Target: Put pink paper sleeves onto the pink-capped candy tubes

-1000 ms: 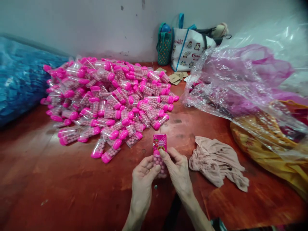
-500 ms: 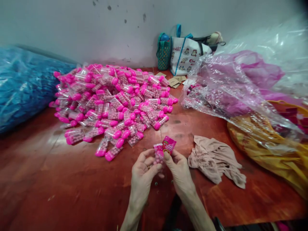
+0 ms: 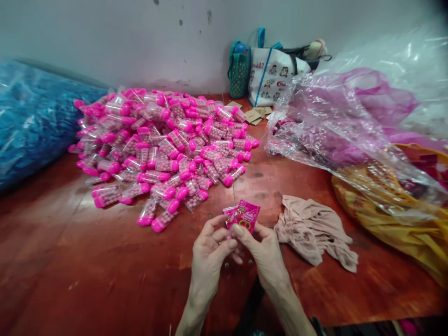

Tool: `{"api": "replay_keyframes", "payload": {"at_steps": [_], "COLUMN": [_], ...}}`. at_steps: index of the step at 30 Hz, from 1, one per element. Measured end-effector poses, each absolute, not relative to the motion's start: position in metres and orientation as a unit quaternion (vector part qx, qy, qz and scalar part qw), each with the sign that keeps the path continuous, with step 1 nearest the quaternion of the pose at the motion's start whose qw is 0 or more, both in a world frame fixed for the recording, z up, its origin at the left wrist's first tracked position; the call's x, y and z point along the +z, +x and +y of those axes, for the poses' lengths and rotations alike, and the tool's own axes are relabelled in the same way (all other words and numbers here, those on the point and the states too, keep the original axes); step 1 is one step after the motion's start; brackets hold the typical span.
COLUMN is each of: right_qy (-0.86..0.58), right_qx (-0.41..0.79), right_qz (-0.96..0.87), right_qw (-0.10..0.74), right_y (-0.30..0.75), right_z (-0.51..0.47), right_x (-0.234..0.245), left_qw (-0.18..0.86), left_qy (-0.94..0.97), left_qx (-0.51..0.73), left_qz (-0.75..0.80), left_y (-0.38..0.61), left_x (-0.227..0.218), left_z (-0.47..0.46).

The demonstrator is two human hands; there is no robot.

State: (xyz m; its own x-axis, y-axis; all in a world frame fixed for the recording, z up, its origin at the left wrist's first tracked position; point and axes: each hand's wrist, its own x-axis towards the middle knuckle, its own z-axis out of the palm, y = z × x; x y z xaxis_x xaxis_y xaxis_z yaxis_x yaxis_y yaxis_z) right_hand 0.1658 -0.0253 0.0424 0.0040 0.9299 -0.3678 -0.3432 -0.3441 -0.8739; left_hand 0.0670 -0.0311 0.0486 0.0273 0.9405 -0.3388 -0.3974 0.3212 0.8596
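My left hand (image 3: 209, 249) is closed round a small clear candy bottle (image 3: 229, 211), mostly hidden behind the fingers and a printed label. Between the thumb and fingers of my right hand (image 3: 266, 252) is that pink label (image 3: 248, 213), a small piece with a cartoon figure on it. It lies against the bottle's front, covering most of it; whether it is stuck there I cannot tell. Beyond my hands spreads a big heap of candy bottles (image 3: 171, 149) with bright pink caps and pale pink balls inside.
On the red-brown table (image 3: 105, 270), a beige cloth (image 3: 315, 228) lies right of my hands. Clear plastic sheeting (image 3: 325, 126) partly covers a yellow basket (image 3: 371, 200). A blue plastic-wrapped bundle (image 3: 38, 121) sits left. Cardboard pieces (image 3: 255, 115) and a white bag (image 3: 269, 77) are by the wall.
The label has moved down across the bottle's front, hiding the candy balls that showed before. Both hands stay close together in nearly the same place; the view has shifted slightly.
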Motion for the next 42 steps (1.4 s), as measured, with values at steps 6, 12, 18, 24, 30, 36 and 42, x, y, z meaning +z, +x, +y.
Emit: {"api": "replay_keyframes", "payload": {"at_steps": [6, 12, 18, 24, 30, 36, 42], "right_qy": [-0.543, -0.57, -0.548, -0.501, -0.542, -0.51, -0.504], "right_qx": [0.585, 0.521, 0.517, 0.504, 0.444, 0.467, 0.479], "right_qz": [-0.339, -0.444, -0.496, -0.591, -0.621, -0.649, -0.634], "right_qw": [0.497, 0.455, 0.431, 0.383, 0.351, 0.317, 0.337], "right_y": [0.151, 0.156, 0.165, 0.182, 0.178, 0.181, 0.179], "right_z": [-0.032, -0.029, -0.027, -0.024, -0.029, -0.029, -0.023], "right_x": [0.036, 0.046, 0.053, 0.063, 0.045, 0.036, 0.04], "left_qw": [0.65, 0.709, 0.754, 0.762, 0.759, 0.728, 0.723], "left_qy": [0.228, 0.168, 0.129, 0.123, 0.097, 0.083, 0.108], "left_qx": [0.531, 0.512, 0.482, 0.479, 0.477, 0.483, 0.497], "left_qz": [0.493, 0.456, 0.427, 0.417, 0.433, 0.48, 0.467], "left_y": [0.066, 0.062, 0.058, 0.058, 0.061, 0.065, 0.067], "left_x": [0.051, 0.05, 0.051, 0.056, 0.05, 0.048, 0.047], "left_z": [-0.03, -0.03, -0.028, -0.023, -0.02, -0.022, -0.02]}}
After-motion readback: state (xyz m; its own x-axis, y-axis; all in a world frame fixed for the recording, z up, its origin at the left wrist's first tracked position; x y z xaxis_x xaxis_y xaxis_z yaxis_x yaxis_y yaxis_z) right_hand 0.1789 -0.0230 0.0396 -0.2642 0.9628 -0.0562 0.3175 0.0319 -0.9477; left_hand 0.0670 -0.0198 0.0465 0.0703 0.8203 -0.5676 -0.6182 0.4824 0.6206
